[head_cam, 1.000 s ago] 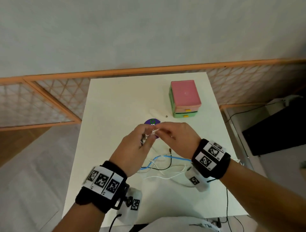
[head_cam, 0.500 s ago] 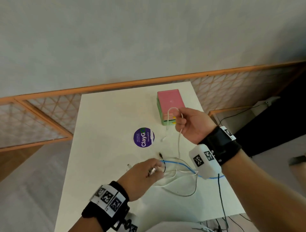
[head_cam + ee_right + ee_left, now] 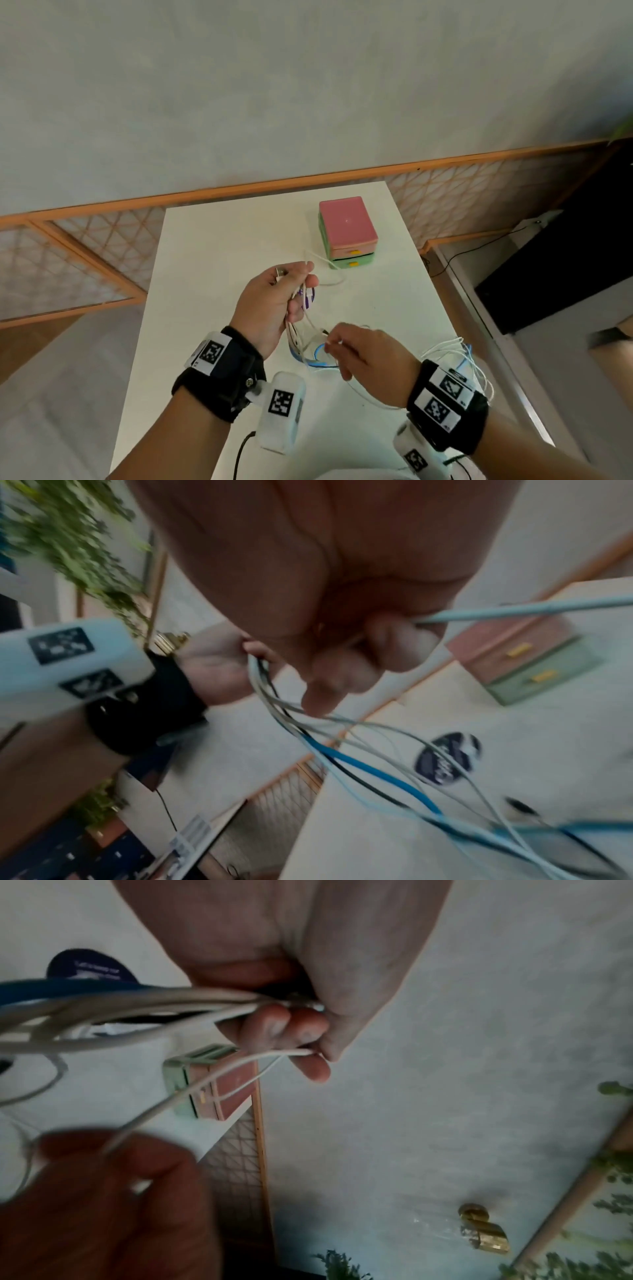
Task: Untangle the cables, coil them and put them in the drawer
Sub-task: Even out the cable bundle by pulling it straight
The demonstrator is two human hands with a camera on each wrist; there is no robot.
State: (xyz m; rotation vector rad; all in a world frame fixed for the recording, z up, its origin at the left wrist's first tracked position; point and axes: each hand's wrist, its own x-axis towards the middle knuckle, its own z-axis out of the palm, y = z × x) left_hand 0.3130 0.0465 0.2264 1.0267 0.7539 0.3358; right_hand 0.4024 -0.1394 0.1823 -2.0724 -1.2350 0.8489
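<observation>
My left hand [image 3: 307,274] is raised over the table's middle and grips a bunch of white, blue and black cables [image 3: 308,347], a metal plug [image 3: 281,272] sticking out above the fist. The left wrist view shows its fingers curled round the cables [image 3: 164,999]. Loops hang from it to the table. Nearer me, my right hand [image 3: 330,343] pinches one white cable [image 3: 514,610] between thumb and fingers. The small drawer box [image 3: 347,233], pink over green, stands at the far right with both drawers shut.
More white and blue cable [image 3: 459,356] trails over the white table's [image 3: 212,260] right edge. A purple round sticker [image 3: 310,298] lies mostly hidden behind my left hand. A wooden lattice rail [image 3: 102,246] runs behind the table.
My left hand has risen from the tangle near the front, taking the bunch up. My right hand has come down from beside the drawer box to the loops near me.
</observation>
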